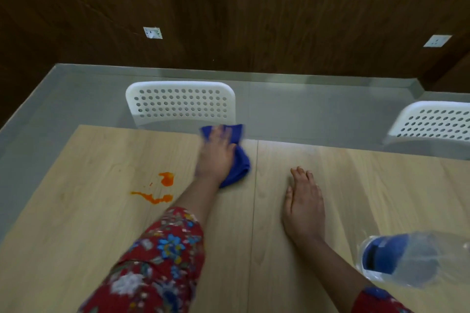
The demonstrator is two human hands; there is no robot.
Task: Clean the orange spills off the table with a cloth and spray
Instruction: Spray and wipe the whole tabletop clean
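Orange spills (pixel 162 187) lie in blobs and a streak on the left half of the light wooden table (pixel 101 211). My left hand (pixel 216 152) presses down on a blue cloth (pixel 239 162) near the table's far edge, to the right of the spills and apart from them. My right hand (pixel 304 207) rests flat on the table with fingers together and nothing in it. A clear spray bottle (pixel 417 259) with a blue top stands at the lower right, close to my right forearm.
Two white perforated chairs stand beyond the far edge, one (pixel 180 103) behind the cloth and one (pixel 435 122) at the right. A seam (pixel 254 211) runs down the tabletop between my hands. Grey floor and a dark wooden wall lie behind.
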